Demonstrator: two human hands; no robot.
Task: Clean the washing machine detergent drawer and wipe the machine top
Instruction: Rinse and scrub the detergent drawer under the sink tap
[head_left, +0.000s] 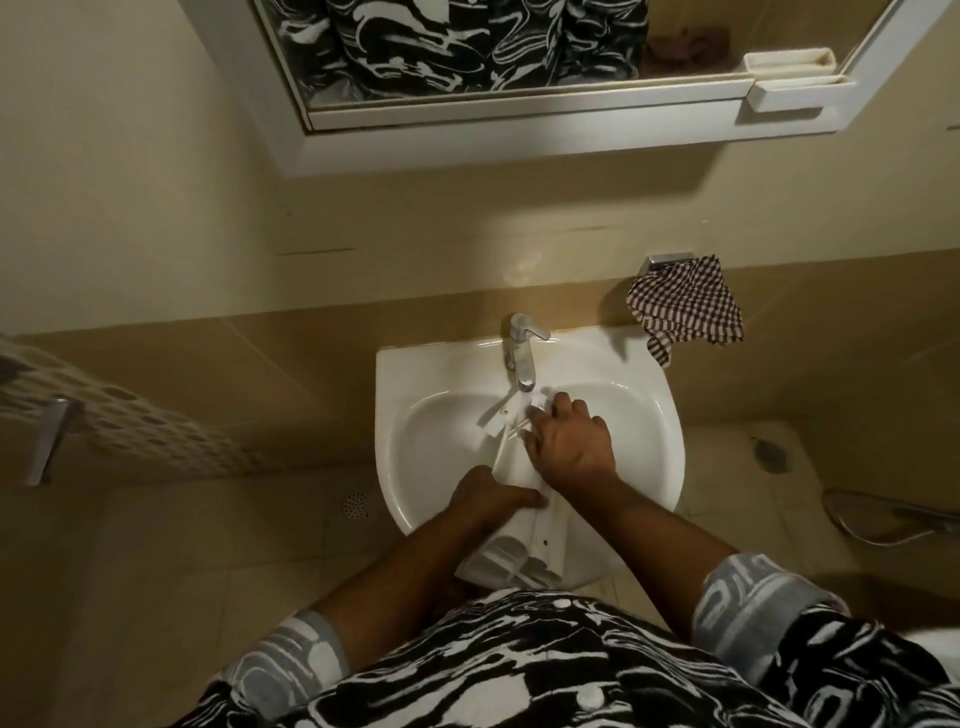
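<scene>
White detergent drawer (511, 525) tilted across sink (649, 415)
</scene>
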